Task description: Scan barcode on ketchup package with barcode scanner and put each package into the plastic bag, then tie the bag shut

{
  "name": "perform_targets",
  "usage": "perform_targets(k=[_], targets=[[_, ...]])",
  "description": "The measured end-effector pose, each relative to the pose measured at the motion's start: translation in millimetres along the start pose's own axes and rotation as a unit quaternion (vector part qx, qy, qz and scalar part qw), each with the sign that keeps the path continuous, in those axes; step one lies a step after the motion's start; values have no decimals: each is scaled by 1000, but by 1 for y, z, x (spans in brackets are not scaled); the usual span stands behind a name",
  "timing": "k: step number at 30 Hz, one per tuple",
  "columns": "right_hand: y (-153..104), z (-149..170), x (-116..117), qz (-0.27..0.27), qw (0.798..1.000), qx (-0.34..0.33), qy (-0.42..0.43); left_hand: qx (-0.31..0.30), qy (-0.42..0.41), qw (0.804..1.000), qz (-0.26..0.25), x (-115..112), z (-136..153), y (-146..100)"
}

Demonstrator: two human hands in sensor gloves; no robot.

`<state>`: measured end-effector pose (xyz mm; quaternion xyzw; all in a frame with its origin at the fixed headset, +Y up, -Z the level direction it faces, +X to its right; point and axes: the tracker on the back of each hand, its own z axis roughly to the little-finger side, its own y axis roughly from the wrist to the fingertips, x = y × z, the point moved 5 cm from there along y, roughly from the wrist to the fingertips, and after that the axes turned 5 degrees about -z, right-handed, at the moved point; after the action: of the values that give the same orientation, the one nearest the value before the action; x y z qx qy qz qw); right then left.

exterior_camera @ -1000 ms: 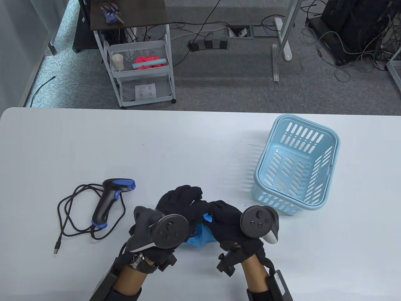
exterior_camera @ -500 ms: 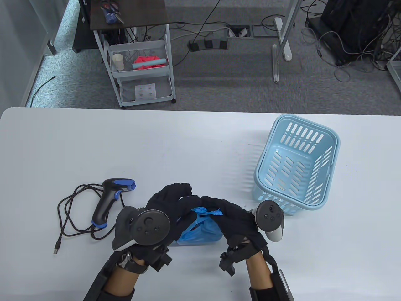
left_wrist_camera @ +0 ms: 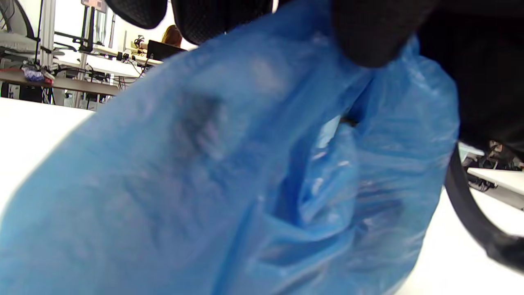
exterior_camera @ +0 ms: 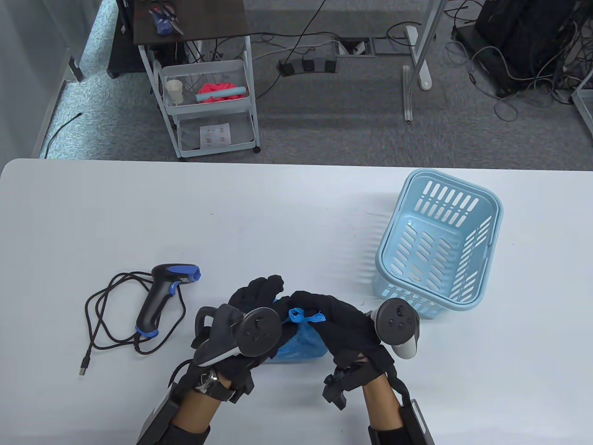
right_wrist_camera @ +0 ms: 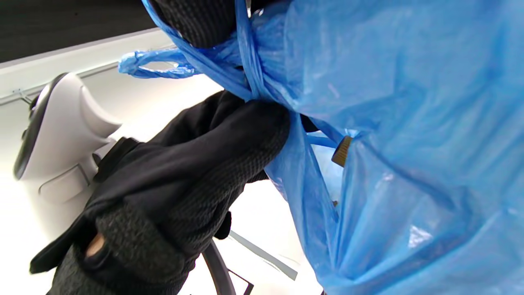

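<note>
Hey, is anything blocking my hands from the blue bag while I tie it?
Nothing visible does. The left hand and right hand already grip the handles of the blue bag, crossed at its neck.

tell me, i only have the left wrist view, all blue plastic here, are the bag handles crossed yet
Observer: Yes. In the right wrist view the handle strips are wrapped around the neck of the plastic bag.
Operator: both hands on it?
Observer: Yes, left hand and right hand both grip the bag top.
Operator: where's the scanner
Observer: The barcode scanner lies on the table, left of the left hand.
</note>
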<state>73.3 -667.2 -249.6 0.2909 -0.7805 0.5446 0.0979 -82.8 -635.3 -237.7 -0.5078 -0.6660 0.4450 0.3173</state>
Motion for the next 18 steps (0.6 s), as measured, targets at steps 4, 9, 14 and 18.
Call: perform_targets(k=[4,9,14,18], targets=[[0,-1,2,-29,1000,-3,-4,8,-36,999,8,0,8,2],[1,-2,5,-57,998,-7,-12,10,-121,992,34,-2,21,4],[2,-2,5,-40,998,2,-41,2,-194,979,59,-4,29,4],[1,-4,5,-17,996,9,-88,-4,-239,968,72,-5,34,4]])
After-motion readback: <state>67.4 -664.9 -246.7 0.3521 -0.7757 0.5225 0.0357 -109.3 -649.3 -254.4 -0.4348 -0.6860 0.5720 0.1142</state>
